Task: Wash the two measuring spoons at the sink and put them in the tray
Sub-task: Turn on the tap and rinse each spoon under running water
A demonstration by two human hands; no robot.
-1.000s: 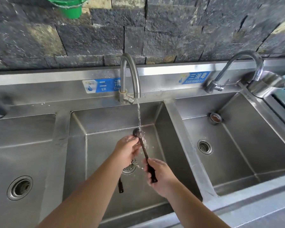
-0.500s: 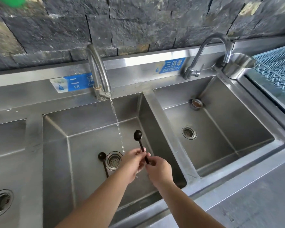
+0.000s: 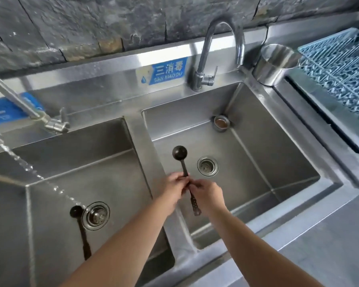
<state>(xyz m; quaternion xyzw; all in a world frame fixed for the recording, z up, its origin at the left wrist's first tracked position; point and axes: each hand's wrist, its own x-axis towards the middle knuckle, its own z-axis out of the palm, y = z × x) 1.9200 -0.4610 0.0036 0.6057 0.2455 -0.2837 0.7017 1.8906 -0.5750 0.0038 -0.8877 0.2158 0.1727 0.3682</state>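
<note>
Both hands hold one dark measuring spoon (image 3: 180, 154) by its handle above the right-hand basin (image 3: 267, 162), bowl pointing away from me. My left hand (image 3: 175, 188) pinches the handle's middle. My right hand (image 3: 207, 196) grips just below, and the handle's end sticks out under it. The second dark measuring spoon (image 3: 80, 226) lies on the floor of the middle basin (image 3: 50, 204) beside its drain (image 3: 95, 215). A blue lattice tray (image 3: 340, 75) sits at the far right on the counter.
The middle faucet (image 3: 29, 108) runs, its stream landing near the middle drain. The right faucet (image 3: 216, 52) is off. A steel cup (image 3: 275, 65) stands between that faucet and the tray. A steel divider (image 3: 141, 146) separates the basins, and a counter edge runs in front.
The held spoon has left the water stream and moved right, from over the middle basin to over the right basin. My view has turned right, bringing the blue tray into sight.
</note>
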